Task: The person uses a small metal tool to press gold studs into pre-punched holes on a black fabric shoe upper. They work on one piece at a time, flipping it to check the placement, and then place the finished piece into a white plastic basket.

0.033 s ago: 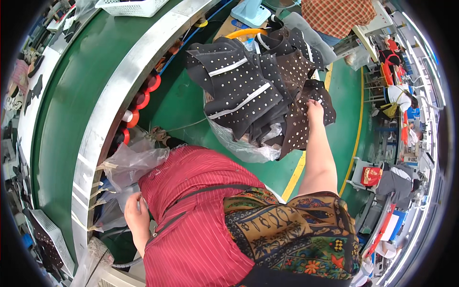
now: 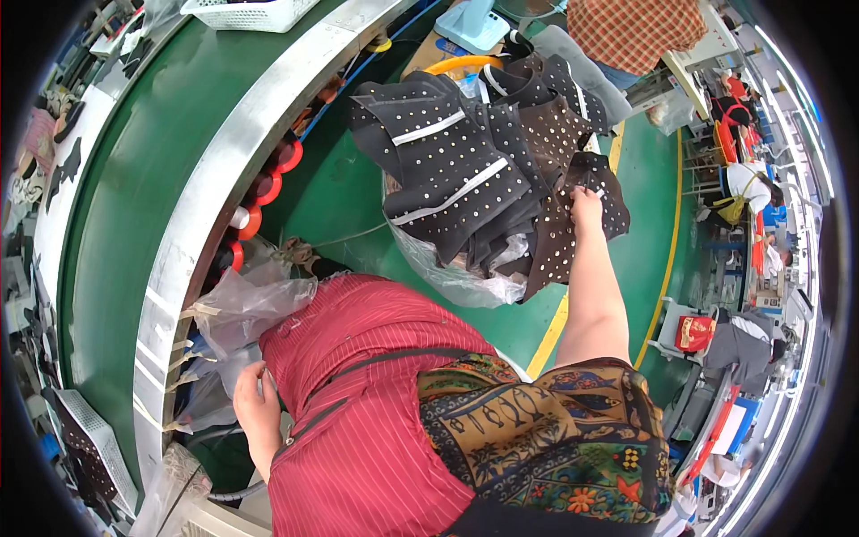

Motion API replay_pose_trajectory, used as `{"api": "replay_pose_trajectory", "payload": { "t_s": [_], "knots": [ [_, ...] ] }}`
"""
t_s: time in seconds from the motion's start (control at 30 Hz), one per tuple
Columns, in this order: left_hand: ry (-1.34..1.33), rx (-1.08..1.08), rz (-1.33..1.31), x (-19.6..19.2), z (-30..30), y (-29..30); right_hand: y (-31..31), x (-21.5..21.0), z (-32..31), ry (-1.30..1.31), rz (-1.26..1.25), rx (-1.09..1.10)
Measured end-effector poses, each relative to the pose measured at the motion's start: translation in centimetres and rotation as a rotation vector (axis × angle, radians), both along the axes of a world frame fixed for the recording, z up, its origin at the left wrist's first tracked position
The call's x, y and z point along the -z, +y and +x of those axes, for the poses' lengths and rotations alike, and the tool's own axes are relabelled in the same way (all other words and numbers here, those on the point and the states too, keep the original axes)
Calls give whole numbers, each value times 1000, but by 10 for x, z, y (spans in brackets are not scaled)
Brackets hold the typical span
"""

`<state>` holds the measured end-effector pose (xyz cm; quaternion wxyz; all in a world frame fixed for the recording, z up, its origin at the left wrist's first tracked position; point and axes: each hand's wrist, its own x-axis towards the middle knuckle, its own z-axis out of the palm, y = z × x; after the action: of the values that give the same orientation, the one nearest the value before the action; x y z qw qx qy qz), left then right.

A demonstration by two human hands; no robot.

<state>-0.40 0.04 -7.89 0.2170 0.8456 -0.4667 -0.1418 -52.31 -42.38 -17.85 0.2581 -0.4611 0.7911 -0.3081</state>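
My right arm reaches out to a heap of black studded cut pieces [image 2: 447, 161], fabric or leather, some with white strips along them. At the heap's right side, the fingers of my right hand [image 2: 586, 208] are closed on the edge of a dark studded piece [image 2: 601, 174]. Its fingertips are partly hidden against the material. Clear plastic sheeting [image 2: 447, 268] shows under the heap, and what bears the pile is mostly hidden. My left hand [image 2: 258, 400] hangs beside my red striped apron [image 2: 376, 385], holding nothing, fingers loosely bent and apart, near clear plastic bags [image 2: 255, 300].
On the left a green conveyor belt [image 2: 161, 179] runs behind a curved metal rail [image 2: 210, 170], with red-rimmed rolls [image 2: 266, 188] below it. White baskets [image 2: 250, 13] stand on the belt. Beyond the heap is a person in a checked garment [image 2: 635, 31]. Yellow lines [image 2: 676, 233] cross the green floor.
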Motion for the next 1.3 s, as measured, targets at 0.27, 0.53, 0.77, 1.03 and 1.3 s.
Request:
{"api": "replay_pose_trajectory", "payload": {
  "t_s": [0.27,0.53,0.77,1.03,1.3],
  "knots": [
    [33,-55,78,13,-12,5,-47,-5,39,-370,268,445],
    [-6,32,83,10,-14,-17,-58,-4,45,-401,282,505],
    [-32,63,106,10,-7,-21,-65,-103,54,-796,-368,146],
    [-45,69,73,7,-1,-25,-80,-196,61,-1005,-706,-86],
    [-52,87,68,7,5,-19,-90,-250,70,-460,-828,-20]
  ]
}}
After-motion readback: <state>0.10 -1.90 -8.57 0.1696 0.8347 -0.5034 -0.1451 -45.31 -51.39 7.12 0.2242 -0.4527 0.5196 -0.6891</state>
